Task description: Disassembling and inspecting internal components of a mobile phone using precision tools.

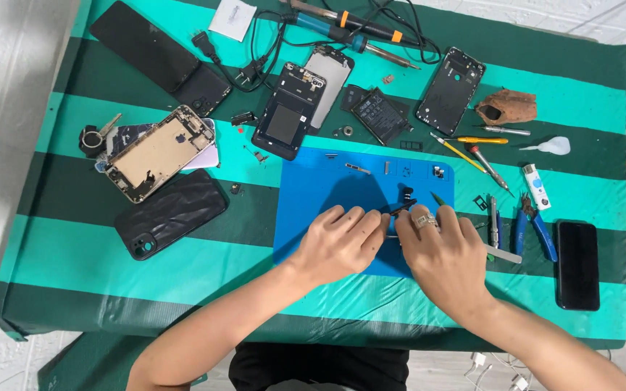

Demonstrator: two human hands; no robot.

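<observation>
My left hand (342, 242) and my right hand (440, 250) rest close together on a blue work mat (313, 192). Between their fingertips sits a small dark phone part (402, 208), pinched from both sides. My right hand wears a ring and also holds a thin metal tool (503, 254) that sticks out to the right. A few tiny parts (437, 172) lie along the mat's far edge.
Green striped tablecloth (59, 239) covers the table. Opened phone frames (155, 152) and a black case (170, 213) lie left; more phone shells (288, 111), a battery (378, 116) and soldering irons (356, 32) at the back. Screwdrivers (488, 168), blue pliers (534, 226) and a black phone (577, 264) lie right.
</observation>
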